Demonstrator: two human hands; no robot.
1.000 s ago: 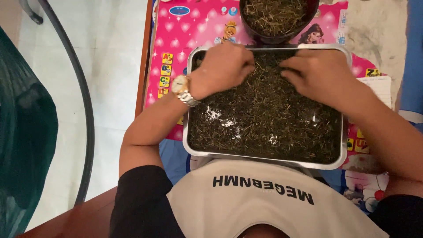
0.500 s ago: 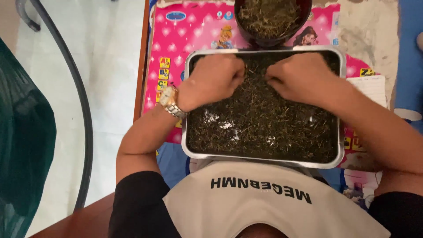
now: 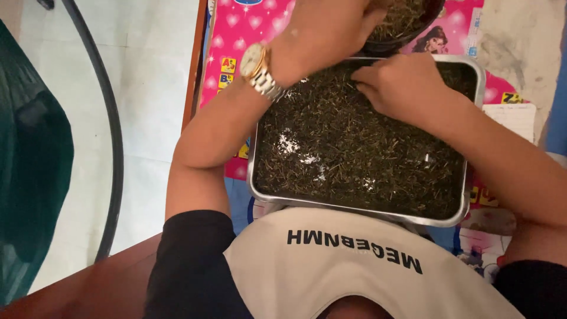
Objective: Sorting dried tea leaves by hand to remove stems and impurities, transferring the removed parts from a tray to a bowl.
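Over the dark bowl (image 3: 401,26) your left hand (image 3: 331,29) hovers, grip hidden; your right hand (image 3: 401,82) pinches dried leaves (image 3: 354,147) inside the metal tray (image 3: 472,177) on the pink mat (image 3: 236,35).

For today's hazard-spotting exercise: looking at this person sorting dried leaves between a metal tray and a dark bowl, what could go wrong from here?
1. The left hand reaches over the dark bowl, which sits right at the metal tray's far rim; a nudge could tip or shift it.
2. Dried leaves fill the tray nearly to its edges, so the right hand raking through them may push some onto the pink mat.
3. The wristwatch hangs above the leaves and could catch bits.
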